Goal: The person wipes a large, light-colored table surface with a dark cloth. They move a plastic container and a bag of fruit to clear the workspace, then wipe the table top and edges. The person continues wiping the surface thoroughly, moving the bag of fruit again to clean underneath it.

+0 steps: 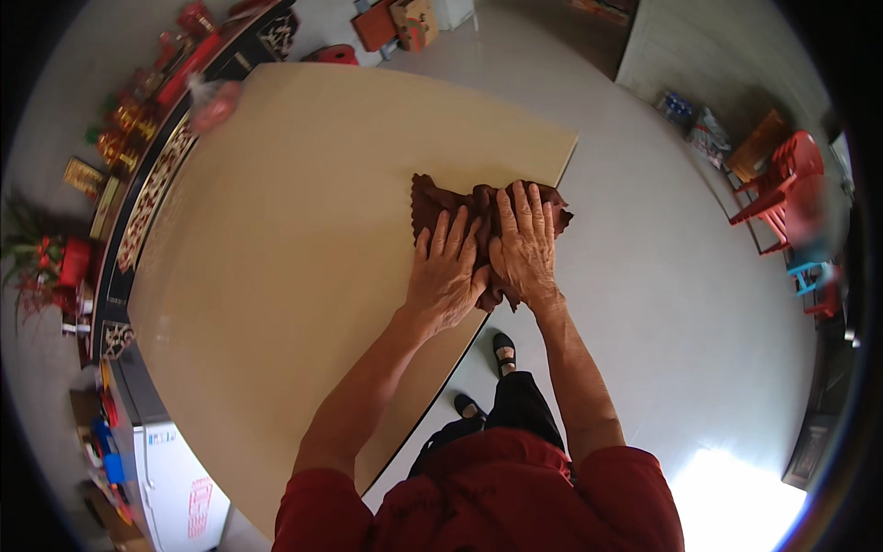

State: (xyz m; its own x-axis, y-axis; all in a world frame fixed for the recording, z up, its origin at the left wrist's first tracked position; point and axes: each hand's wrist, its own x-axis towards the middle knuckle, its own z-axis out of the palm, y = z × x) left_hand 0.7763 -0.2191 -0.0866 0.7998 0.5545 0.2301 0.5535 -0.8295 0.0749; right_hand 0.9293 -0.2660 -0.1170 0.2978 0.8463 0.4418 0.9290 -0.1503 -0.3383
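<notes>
LH (441, 276) & RH (529, 253) both palm-down, fingers extended flat w/ thumbs out to the side, no pinch visible. Brown cloth (427, 204) is directly under both, rumpled; longest spread runs approx. L–R, across the fingers' line. RH is nearer the tabletop (276, 202) edge, where the cloth's R end laps past; LH is further in, w/ a scalloped flap beyond its fingertips, up-L. Further out: tied plastic bag (214, 103) at far L of tabletop, red chair (786, 179) well off to R.
</notes>
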